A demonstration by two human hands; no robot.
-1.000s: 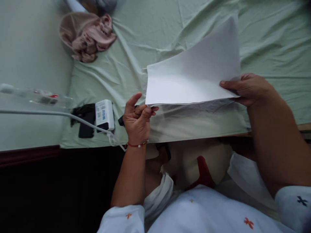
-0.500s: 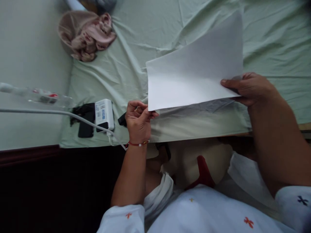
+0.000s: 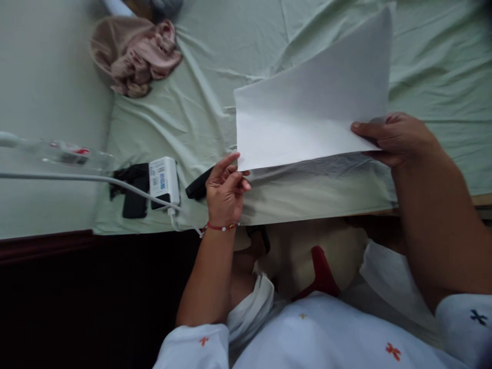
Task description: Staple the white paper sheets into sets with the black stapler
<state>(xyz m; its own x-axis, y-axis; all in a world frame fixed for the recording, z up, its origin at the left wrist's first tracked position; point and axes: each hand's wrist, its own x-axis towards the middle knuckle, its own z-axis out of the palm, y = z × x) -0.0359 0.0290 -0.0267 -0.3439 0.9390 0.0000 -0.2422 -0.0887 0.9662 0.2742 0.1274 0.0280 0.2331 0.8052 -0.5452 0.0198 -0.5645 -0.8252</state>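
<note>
A white sheet of paper (image 3: 307,113) is held up at a slant over the bed, its far right corner raised and its surface slightly curved. My right hand (image 3: 400,136) grips its near right part, thumb on top and fingers underneath. At the near left corner is my left hand (image 3: 226,187), wearing a red bracelet (image 3: 221,226). Its index finger is stretched along the paper's left edge, with the thumb just below the corner and the other fingers loosely curled. A black object (image 3: 198,185) lies just left of this hand, partly hidden behind it.
A pale green sheet (image 3: 215,61) covers the bed. At left lie a white boxy device (image 3: 164,179), a dark phone-like object (image 3: 135,202) and a grey cable (image 3: 96,178) near a clear bottle (image 3: 77,155). Pinkish cloth (image 3: 142,56) is bunched farther back by the wall.
My left hand has loosened from the paper's corner, its index finger now extended along the left edge. The paper has shifted slightly right and away; my right hand keeps its grip.
</note>
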